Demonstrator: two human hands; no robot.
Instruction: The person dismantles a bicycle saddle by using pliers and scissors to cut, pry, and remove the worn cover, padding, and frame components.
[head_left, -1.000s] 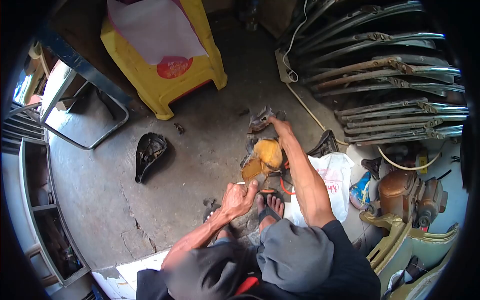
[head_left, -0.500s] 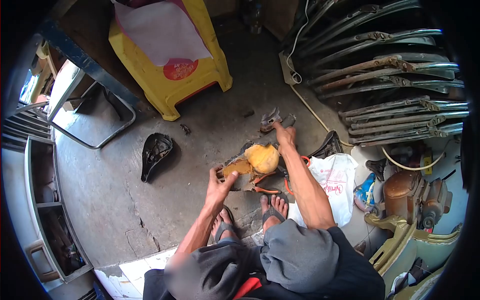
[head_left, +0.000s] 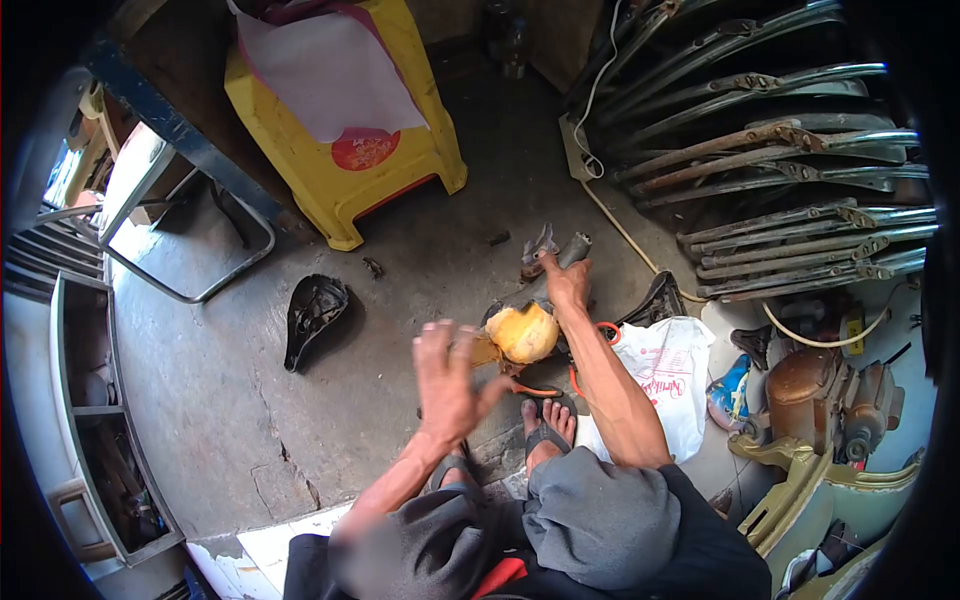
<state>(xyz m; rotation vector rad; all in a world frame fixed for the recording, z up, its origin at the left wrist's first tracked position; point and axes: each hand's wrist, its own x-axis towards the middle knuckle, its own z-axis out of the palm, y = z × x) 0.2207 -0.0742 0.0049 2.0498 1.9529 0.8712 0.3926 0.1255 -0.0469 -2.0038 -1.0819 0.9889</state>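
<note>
My right hand (head_left: 568, 283) is closed round a dark grey, tube-like piece (head_left: 575, 248), and a torn greyish scrap (head_left: 538, 245) sticks out beside its fingers. Below it on the floor lies a rounded yellow foam pad (head_left: 524, 335), worn and stained. A flat yellow-brown part (head_left: 485, 350) extends from the pad towards my left hand (head_left: 447, 385). That hand is raised with fingers spread, slightly blurred, holding nothing. Near my feet is a tool with orange handles (head_left: 540, 391); its jaws are hidden. Another orange loop handle (head_left: 608, 330) shows beside my right forearm.
A black saddle-shaped shell (head_left: 316, 312) lies to the left, and another dark shell (head_left: 660, 297) to the right. A white plastic bag (head_left: 665, 375) is spread by my right arm. Ahead stands a yellow stool (head_left: 350, 190); metal chair frames (head_left: 790, 150) are stacked at right.
My left hand has let go of the yellow-brown part and lifted with fingers spreading. My right hand keeps its grip on the grey piece, nearly in place.
</note>
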